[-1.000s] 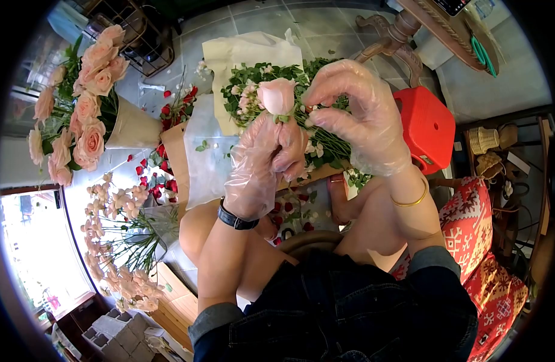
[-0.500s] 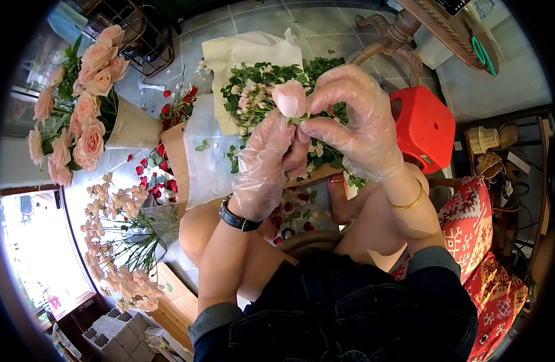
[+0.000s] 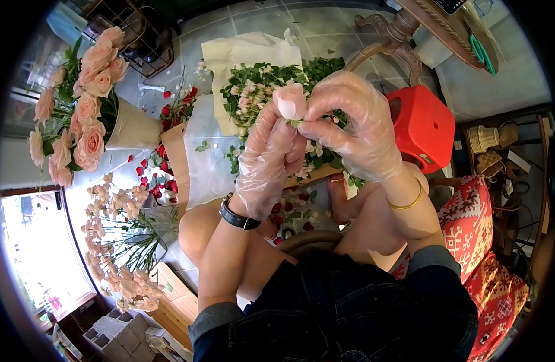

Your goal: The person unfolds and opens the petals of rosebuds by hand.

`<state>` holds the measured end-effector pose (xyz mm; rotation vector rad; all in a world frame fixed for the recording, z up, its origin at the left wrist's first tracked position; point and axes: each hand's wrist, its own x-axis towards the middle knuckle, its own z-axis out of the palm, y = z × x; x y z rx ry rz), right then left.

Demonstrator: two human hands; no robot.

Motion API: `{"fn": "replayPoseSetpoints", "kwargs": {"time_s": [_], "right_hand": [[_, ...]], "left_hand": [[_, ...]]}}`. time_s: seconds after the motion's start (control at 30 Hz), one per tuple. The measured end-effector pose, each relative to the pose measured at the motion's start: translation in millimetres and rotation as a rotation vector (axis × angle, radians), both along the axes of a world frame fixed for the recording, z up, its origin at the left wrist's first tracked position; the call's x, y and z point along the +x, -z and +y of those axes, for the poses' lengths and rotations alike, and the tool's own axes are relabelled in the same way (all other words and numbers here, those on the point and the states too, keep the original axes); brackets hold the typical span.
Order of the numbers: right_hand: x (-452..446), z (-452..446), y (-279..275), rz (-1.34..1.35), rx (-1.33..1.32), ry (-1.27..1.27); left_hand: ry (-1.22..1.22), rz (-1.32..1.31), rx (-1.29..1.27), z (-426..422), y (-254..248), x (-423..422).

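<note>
A pale pink rose [image 3: 289, 101] is held upright in front of me by my gloved hands. My left hand [image 3: 266, 154], in a clear plastic glove, is closed around the flower just below its head; the stem is mostly hidden by the fingers. From the right, my right hand [image 3: 356, 123], gloved alike, has thumb and index finger pinched at the base of the bloom, by its green sepals. Beneath the hands, a bunch of small pink roses with leaves [image 3: 253, 99] lies on cream wrapping paper [image 3: 253, 48].
Left of me stand a vase [image 3: 133, 127] of large pink roses and a second bunch of pale flowers [image 3: 120, 202]. Red petals [image 3: 163, 187] litter the tiled floor. To the right are a red plastic stool [image 3: 425, 127] and a wooden pedestal table [image 3: 404, 30].
The rose stays at about the same spot. My left fingers have shifted up slightly around its base, and my right hand has dropped slightly, its fingers bending closer to the flower.
</note>
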<state>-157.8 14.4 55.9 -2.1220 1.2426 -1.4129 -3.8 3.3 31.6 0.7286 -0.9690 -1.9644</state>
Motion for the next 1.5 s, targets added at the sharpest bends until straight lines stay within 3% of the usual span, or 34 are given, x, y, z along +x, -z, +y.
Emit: {"fn": "replayPoseSetpoints", "kwargs": {"time_s": [0.17,0.23,0.27,0.33,0.47,0.53,0.57,0.67,0.73,0.8,0.83,0.9,1.07,1.3,1.5], "right_hand": [[2,-4,6,-0.097,0.024,-0.115],[5,-5,12,-0.369,0.07,-0.226],[6,-4,12,-0.37,0.069,-0.224],[10,-1,11,-0.829,0.301,-0.322],[-18,-1,-4,-0.622,0.544,-0.292],[-24,-4,-7,-0.165,0.522,-0.24],[-25,1,-14,-0.151,0.692,-0.141],[-21,6,-19,-0.017,0.542,-0.054],[-14,5,-21,-0.017,0.467,-0.105],[-6,6,-12,-0.379,0.411,-0.166],[-5,6,-10,-0.419,0.383,-0.22],[5,10,-11,-0.473,0.332,-0.222],[15,13,-12,-0.439,0.162,-0.214],[18,11,-5,-0.438,0.201,-0.178],[19,11,0,-0.414,0.176,-0.086]], "left_hand": [[0.08,0.119,0.028,-1,9,8],[0.118,0.157,0.014,-2,8,11],[0.116,0.196,0.057,-4,6,11],[0.115,0.234,0.097,-7,6,13],[0.074,0.246,-0.026,-4,4,14],[-0.007,0.182,-0.03,3,2,13],[-0.05,0.16,-0.076,4,5,14],[-0.121,0.197,-0.144,5,1,19],[-0.033,0.46,-0.103,1,9,27],[0.023,0.651,-0.035,-2,18,33],[-0.086,0.455,-0.228,-4,21,32],[-0.263,0.281,-0.351,1,21,23],[-0.34,0.206,-0.682,-6,11,10],[-0.248,0.005,-0.683,-19,25,17],[-0.18,0.038,-0.627,-21,32,15]]}}
